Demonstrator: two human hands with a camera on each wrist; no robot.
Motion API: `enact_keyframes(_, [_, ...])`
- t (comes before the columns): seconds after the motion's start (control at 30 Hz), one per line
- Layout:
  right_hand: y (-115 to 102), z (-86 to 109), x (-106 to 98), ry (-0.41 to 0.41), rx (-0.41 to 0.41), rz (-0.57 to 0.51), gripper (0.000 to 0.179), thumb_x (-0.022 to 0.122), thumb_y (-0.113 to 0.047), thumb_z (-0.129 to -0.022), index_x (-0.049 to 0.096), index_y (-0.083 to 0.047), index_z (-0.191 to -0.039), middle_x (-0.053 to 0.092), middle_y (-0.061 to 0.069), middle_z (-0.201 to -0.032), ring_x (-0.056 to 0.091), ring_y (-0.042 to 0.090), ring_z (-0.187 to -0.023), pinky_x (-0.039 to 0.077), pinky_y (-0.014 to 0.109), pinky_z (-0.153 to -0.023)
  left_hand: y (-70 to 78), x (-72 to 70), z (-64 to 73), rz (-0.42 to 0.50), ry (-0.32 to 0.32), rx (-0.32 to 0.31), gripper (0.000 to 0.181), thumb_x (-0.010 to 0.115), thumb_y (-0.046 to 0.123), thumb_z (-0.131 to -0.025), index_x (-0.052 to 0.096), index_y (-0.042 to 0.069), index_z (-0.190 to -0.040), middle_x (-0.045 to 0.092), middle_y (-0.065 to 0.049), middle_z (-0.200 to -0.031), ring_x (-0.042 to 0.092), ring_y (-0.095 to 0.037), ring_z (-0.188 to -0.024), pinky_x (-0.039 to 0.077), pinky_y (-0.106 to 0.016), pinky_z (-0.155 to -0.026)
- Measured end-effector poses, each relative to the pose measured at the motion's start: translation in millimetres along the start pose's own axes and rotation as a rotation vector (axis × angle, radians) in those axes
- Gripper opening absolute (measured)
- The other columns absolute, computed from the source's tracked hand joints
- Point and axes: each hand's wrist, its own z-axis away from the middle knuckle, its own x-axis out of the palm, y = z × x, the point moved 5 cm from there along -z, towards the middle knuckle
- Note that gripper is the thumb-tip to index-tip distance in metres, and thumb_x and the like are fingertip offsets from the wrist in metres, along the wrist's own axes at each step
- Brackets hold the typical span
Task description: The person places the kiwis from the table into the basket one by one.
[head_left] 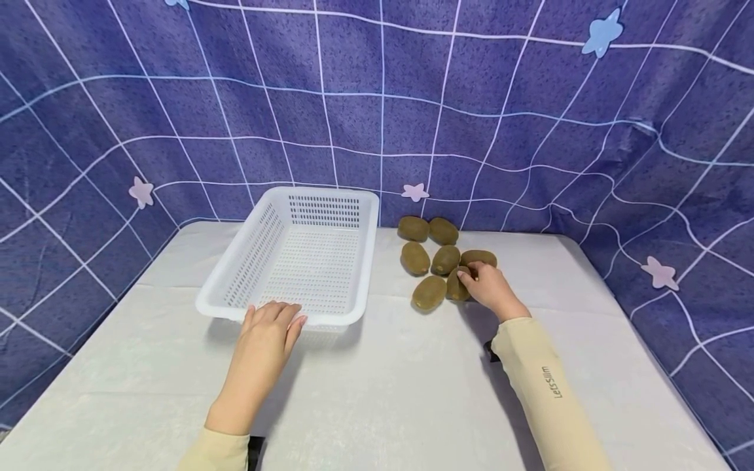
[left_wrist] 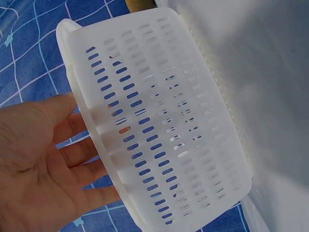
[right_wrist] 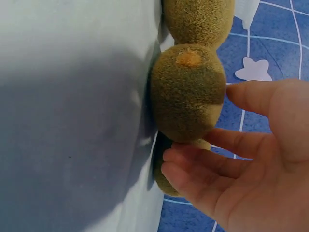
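Note:
My right hand [head_left: 487, 286] pinches a brown fuzzy kiwi [head_left: 457, 285] at the near right of a group of kiwis. In the right wrist view its thumb touches one side of that kiwi [right_wrist: 188, 94], while the fingers [right_wrist: 193, 164] lie against the other side. Another kiwi [right_wrist: 198, 19] sits right beside it. My left hand [head_left: 268, 347] rests on the near rim of a white plastic basket [head_left: 370, 261], fingers laid over the edge. From the left wrist, the basket's slotted wall [left_wrist: 159, 121] shows, with the fingers partly hidden behind the rim.
Several more kiwis lie close together right of the basket, among them one at the near left [head_left: 429, 293] and one at the back [head_left: 413, 229]. A white cloth [head_left: 377, 399] covers the table. Behind it hangs a blue gridded curtain [head_left: 406, 118] with stars.

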Motion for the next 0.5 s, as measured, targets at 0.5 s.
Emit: enact_keyframes(0.5, [2.6,-3.5,5.1,-0.082,0.143,-0.032,0.057,0.047,-0.036,-0.100,0.048,0.014,-0.127,0.053,0.036,-0.124,0.053,0.047,-0.114,0.045,0.053,-0.094,-0.5,1.1,0.3,0.008,0.012,-0.005,0.028,0.059,0.019,-0.097,0.065,-0.001,-0.116,0.063,-0.018,-0.113,0.052,-0.042,-0.118,0.028,-0.065,-0.106])
